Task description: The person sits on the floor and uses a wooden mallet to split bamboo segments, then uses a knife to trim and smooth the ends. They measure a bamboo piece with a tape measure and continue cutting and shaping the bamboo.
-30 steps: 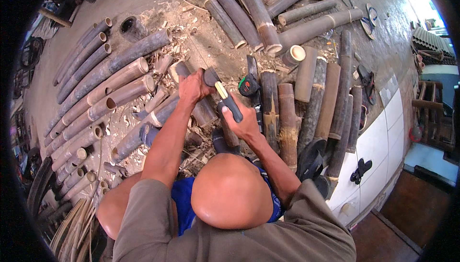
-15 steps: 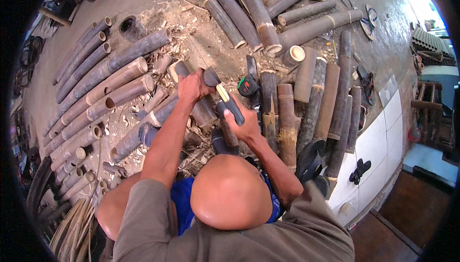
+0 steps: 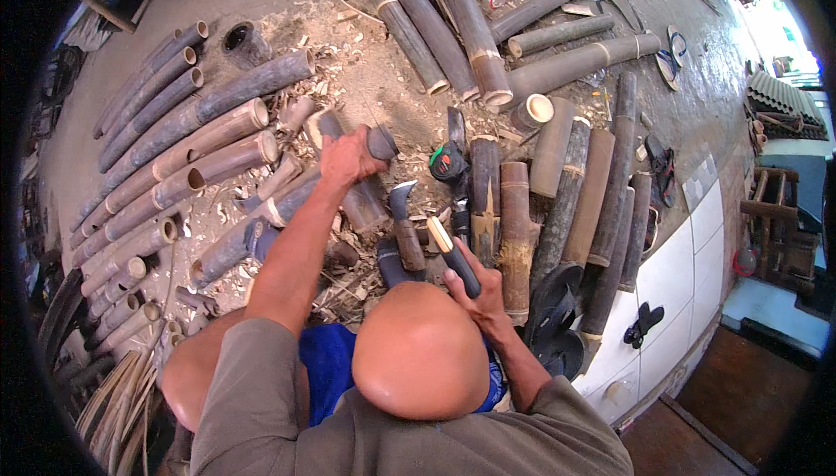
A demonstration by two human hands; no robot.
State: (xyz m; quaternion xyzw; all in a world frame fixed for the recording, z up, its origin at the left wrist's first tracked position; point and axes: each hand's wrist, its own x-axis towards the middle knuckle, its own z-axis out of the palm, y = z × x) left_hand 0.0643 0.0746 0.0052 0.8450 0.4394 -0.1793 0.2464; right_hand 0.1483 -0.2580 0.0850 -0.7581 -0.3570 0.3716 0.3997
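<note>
My left hand is closed on a dark piece of bamboo, above another bamboo tube on the ground. My right hand grips the black and pale handle of a hand saw. Its blade seems turned edge-on, a thin line toward the bamboo, so I cannot tell how deep it sits. Between my hands lies a curved-blade knife with a brown handle. A black and green tape measure rests just beyond it.
Several bamboo tubes lie in rows on the left, and more at the right. Wood shavings litter the ground. Dark sandals lie near my right arm, beside white tiles. Longer poles stretch out ahead.
My right hand has drawn the saw handle back toward me and rightward, away from the bamboo. The knife is now uncovered. My left hand keeps its hold in nearly the same place.
</note>
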